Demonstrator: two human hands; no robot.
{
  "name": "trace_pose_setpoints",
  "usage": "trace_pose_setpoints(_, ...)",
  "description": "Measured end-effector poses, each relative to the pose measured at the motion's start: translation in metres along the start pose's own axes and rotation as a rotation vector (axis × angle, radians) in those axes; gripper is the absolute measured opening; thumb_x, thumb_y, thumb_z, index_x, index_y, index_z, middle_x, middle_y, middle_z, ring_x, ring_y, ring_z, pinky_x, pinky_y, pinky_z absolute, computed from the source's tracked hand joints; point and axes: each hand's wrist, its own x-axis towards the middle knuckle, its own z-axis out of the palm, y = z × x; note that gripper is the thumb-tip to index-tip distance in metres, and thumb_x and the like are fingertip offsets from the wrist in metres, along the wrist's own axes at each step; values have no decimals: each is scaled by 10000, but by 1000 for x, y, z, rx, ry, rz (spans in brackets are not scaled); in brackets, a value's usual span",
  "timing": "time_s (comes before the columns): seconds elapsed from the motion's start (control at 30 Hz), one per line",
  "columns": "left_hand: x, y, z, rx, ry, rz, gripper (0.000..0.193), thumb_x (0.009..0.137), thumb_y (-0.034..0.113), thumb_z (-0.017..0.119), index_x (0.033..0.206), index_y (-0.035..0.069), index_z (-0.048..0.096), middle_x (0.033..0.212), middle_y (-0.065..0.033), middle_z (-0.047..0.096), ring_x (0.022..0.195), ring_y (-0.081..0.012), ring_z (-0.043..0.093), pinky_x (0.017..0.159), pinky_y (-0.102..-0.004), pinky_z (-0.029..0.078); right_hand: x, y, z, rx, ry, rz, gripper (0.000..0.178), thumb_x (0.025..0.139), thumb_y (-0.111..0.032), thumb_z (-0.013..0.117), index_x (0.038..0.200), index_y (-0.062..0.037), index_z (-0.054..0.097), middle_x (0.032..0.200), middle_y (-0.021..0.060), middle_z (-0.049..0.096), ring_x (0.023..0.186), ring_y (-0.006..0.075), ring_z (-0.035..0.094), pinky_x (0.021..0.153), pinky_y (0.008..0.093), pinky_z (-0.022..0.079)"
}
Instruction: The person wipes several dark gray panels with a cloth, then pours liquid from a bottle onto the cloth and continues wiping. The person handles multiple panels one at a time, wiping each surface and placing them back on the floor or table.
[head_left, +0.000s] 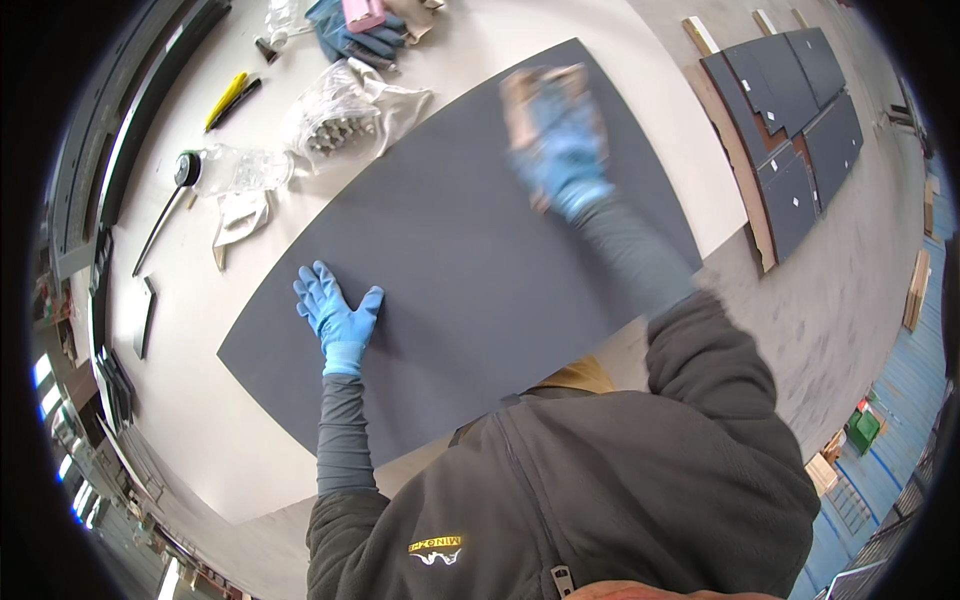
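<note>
A large dark grey panel (450, 230) lies flat on the white table in front of me. On its left part rests my left hand (338, 310) in a blue glove, fingers spread and holding nothing. Near the panel's far right corner, my right hand (565, 150), also blue-gloved, presses a crumpled brownish cloth (575, 85) against the surface. That hand and the cloth are smeared by motion.
Left of the panel lie a clear bag of small metal parts (340, 130), a clear bottle (240, 170), a white rag (240, 220) and a yellow-and-black cutter (230, 103). Blue gloves (350, 35) lie at the back. Stacked dark panels (790, 110) stand to the right.
</note>
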Motion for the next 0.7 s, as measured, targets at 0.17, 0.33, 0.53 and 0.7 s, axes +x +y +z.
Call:
trace_pose_setpoints(0.17,1,0,-3,-19,-25,1,1190,848,611,757,1686,48,127,1746,-254,79,1609,-471,35,1274,-623,69,-39,-138,-11,597,271,-181,800,924,-448,596,1575,-15,425,1680,206,342,1559,362,314,1308,525,108)
trace_pose_setpoints(0.33,5,-8,0,-2,-42,27,1187,865,629,741,1688,49,112,1746,-256,68,1609,-476,32,1274,-624,77,34,-73,15,573,472,206,810,934,-492,594,1553,8,442,1706,209,287,1594,364,240,1310,551,57)
trace_pose_setpoints(0.53,6,-9,-4,66,-71,43,1189,875,710,678,1683,36,125,1741,-266,90,1605,-480,53,1274,-616,116,-84,41,45,380,473,588,806,906,-491,660,1522,-16,450,1627,239,385,1550,393,303,1282,596,117)
trace_pose_setpoints(0.7,5,-6,-6,88,-45,59,1207,864,750,656,1680,30,134,1732,-282,115,1599,-489,94,1263,-624,154,-237,60,62,233,415,882,759,912,-435,670,1508,-42,413,1613,268,361,1502,416,359,1257,605,171)
